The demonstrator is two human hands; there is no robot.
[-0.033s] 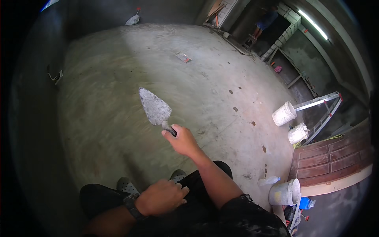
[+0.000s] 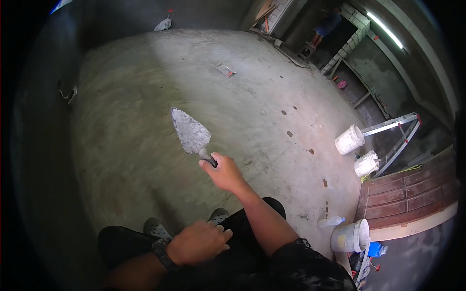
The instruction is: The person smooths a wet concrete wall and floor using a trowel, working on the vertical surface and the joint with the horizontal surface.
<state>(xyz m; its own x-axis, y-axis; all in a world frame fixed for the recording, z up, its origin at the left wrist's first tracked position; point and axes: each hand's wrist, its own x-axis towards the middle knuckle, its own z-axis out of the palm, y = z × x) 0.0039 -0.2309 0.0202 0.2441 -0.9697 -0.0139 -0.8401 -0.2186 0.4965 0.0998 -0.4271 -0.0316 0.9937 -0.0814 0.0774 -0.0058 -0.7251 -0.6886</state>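
Note:
My right hand (image 2: 225, 173) is closed around the dark handle of a pointed masonry trowel (image 2: 190, 132). The trowel's grey, mortar-crusted blade is held out over the smooth cement floor (image 2: 141, 121), its tip pointing away to the far left. Over my lap, my left hand (image 2: 200, 241) is curled with its back upward and a dark watch on the wrist. Nothing shows between its fingers, though the palm side is hidden. Beneath my dark trousers (image 2: 119, 242) two grey perforated clogs (image 2: 156, 228) stand on the floor.
At right are white buckets (image 2: 349, 139), a stepladder (image 2: 407, 131), a brown panelled door (image 2: 403, 199), a grey bucket (image 2: 349, 236) and a plastic bottle (image 2: 331, 221). A flat tool (image 2: 225, 71) lies farther out. A person (image 2: 327, 26) stands raised at the far right.

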